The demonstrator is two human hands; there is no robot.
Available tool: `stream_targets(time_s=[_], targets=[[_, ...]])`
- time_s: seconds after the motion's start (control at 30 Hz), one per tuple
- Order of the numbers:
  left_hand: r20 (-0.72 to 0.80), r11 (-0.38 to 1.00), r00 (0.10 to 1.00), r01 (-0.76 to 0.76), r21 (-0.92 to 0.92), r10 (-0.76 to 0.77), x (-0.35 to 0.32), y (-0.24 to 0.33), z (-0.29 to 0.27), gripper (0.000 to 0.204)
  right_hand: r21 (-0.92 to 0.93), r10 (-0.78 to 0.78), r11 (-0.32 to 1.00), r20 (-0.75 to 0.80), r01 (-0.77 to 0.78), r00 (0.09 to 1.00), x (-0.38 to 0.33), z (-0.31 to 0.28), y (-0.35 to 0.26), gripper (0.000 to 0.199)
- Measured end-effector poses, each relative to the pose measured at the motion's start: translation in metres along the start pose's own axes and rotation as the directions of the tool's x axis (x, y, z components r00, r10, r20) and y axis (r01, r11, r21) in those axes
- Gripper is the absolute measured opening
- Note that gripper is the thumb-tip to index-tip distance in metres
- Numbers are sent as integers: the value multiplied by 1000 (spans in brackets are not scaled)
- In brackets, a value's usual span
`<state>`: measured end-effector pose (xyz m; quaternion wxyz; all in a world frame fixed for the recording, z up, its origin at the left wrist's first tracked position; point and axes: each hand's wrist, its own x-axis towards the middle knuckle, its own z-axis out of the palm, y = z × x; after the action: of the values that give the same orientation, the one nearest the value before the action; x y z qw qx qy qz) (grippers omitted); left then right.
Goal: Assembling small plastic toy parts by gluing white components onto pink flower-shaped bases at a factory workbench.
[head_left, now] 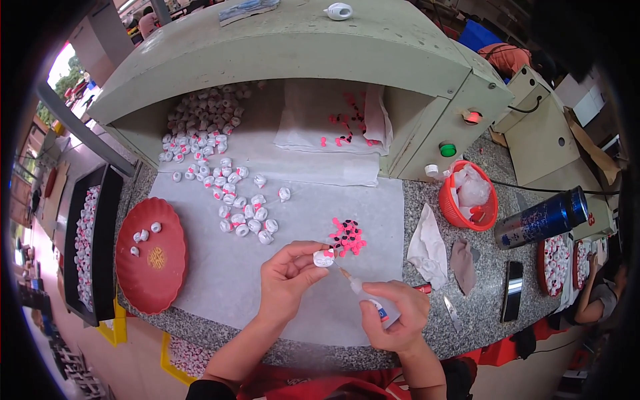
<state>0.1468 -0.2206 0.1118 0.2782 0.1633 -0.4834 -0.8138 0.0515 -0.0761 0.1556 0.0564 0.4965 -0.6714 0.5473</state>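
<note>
Between the thumb and fingers of my left hand (287, 275) is a small white figurine head (324, 258) with a pink patch. My right hand (399, 315) grips a white glue bottle (373, 301), its thin nozzle pointing at the figurine head and close to it or touching; I cannot tell which. Just beyond my hands, a small heap of pink and black pieces (348, 237) lies on the white sheet (313, 200). Many more white figurine heads (250, 212) are scattered at the left, reaching back into the grey-green cabinet.
A red scalloped dish (155, 297) holds several white heads, beside a black tray (107, 267). The metal cabinet (300, 50) stands at the back. On the right are a red basket (472, 223), blue bottle (533, 220), phone (513, 291), small blade (453, 313) and cloths (428, 250).
</note>
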Motion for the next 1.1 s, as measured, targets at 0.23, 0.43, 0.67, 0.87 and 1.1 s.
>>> stream_targets(time_s=[0.23,0.43,0.67,0.87,1.1], targets=[[2,1000,1000,3,26,-3,0,0,1,37,46,59,997,39,-61,997,2,-3,-3,23],[39,999,999,-2,37,0,0,0,2,38,75,111,991,36,-113,993,3,-4,-5,23],[56,999,998,3,42,-6,0,1,2,37,149,310,938,52,-314,949,1,-7,-4,21],[-156,999,988,17,48,-10,10,10,-11,35,417,748,506,224,-755,625,8,6,27,24],[-293,995,951,-99,3,95,15,24,-24,36,-426,469,833,203,-354,860,10,61,51,22]])
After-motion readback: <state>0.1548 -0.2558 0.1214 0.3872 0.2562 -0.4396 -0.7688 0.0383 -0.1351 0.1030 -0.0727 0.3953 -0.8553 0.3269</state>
